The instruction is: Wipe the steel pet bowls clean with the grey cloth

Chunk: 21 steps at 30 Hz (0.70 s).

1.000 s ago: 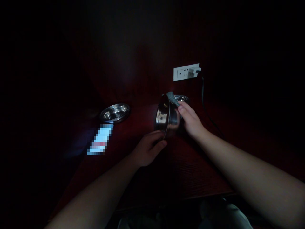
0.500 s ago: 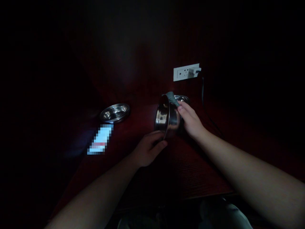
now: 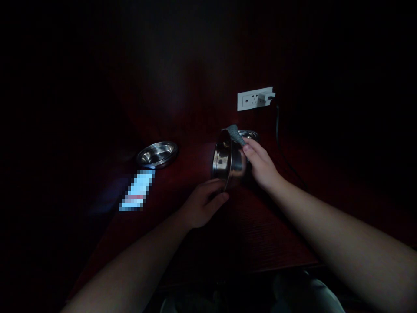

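Observation:
A shiny metal bowl is tilted on its side above the dark red table, its opening facing left. My left hand pinches the bowl's lower rim, with the thumb outside and the fingers reaching inside. At the upper rim, my right hand is closed on a grey-green cloth, which is folded over the edge and pressed against the bowl. Some of the right fingers are hidden behind the bowl. Partly covered by the cloth and right hand, another metal dish sits behind.
To the left, a shallow metal bowl rests on the table. A lit, blurred-out screen lies just in front of it. A white wall socket holds a plug, and a dark cable hangs down on the right.

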Tool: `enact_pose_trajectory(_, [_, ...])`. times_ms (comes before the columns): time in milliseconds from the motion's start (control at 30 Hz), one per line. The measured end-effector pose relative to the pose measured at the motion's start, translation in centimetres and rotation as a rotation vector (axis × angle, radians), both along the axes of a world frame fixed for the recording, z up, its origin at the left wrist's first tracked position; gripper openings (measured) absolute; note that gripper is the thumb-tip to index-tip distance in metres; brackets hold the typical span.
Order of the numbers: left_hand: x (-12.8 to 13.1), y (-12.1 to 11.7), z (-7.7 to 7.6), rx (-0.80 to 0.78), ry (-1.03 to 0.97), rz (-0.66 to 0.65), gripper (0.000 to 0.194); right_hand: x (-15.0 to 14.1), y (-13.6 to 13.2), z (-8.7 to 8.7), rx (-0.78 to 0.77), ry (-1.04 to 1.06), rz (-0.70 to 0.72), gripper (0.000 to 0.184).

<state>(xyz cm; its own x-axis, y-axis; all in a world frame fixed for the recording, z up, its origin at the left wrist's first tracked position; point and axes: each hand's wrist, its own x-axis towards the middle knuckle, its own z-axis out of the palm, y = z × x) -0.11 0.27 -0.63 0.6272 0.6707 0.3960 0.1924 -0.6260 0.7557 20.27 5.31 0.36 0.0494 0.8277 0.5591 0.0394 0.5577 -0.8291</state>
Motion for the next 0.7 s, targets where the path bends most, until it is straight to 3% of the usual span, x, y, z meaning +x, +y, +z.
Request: enact_pose_trajectory(700, [0.00, 0.03, -0.17, -0.012, 0.004, -0.002, 0.028, 0.03, -0.04, 0.07, 0.005, -0.020, -0.009, 0.040])
